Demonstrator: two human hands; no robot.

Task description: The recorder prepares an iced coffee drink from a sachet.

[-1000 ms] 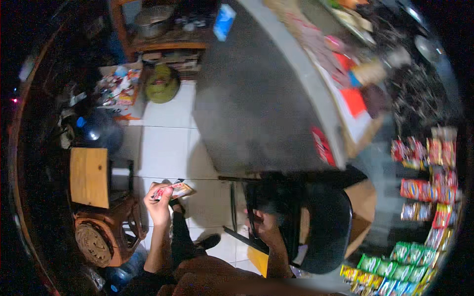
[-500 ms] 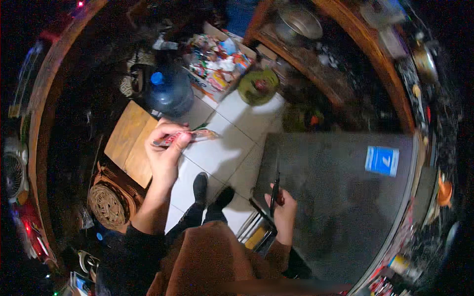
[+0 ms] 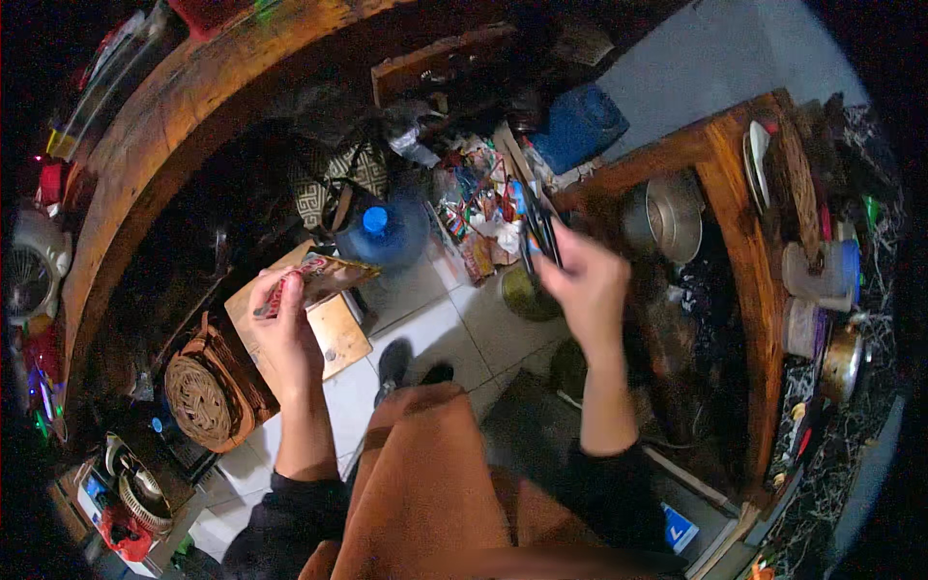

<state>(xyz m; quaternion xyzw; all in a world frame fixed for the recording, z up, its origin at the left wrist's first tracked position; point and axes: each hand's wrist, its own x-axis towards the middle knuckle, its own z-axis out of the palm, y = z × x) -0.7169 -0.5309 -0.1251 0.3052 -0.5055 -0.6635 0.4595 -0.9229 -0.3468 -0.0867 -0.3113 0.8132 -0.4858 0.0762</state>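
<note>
My left hand (image 3: 282, 302) is closed around one end of a small plastic packet (image 3: 329, 275) with red print and a yellowish edge. The packet's free end points right, above a wooden board (image 3: 340, 333). My right hand (image 3: 590, 285) is raised and closed on a slim black two-pronged tool (image 3: 537, 227). The tool points away from me, in front of a box full of colourful wrappers (image 3: 478, 208). Motion blurs it, so its exact kind cannot be told. The two hands are well apart.
A large blue water bottle (image 3: 387, 237) stands on the tiled floor (image 3: 425, 333). Beside the box is a green container (image 3: 530, 293). A wooden shelf frame (image 3: 667, 159) with a metal pot (image 3: 674, 220) is at right. A woven round item (image 3: 205, 396) lies at left.
My right hand has risen and moved forward with the black tool, away from the dark flat surface. My left hand stays shut on the packet. The head view has turned right.
</note>
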